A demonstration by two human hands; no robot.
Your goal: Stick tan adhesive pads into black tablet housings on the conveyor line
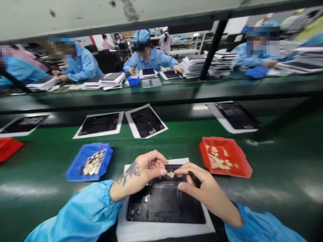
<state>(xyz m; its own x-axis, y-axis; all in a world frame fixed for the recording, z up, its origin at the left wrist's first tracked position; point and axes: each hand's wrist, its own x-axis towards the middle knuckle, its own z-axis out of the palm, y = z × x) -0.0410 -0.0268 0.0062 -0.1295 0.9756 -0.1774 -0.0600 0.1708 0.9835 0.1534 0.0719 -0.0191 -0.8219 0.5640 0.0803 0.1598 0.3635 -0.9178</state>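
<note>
My left hand (151,168) is closed in a pinch on a small pale-yellow piece (171,174). The fingertips of my right hand (199,181) come up to the piece's other side. A black pen-like tool (194,179) is tucked in that right hand; its tip is hidden, so its kind is unclear. Both hands hover over the upper part of a black tablet-like housing (166,205). Under the housing is a white sheet (164,232).
A blue bin (72,169) of small pieces stands left, a red bin (242,164) of pale pieces right. Another red bin (8,148) is at the far left. Several black housings (99,123) on white sheets lie behind. Co-workers (148,57) sit across at a green bench.
</note>
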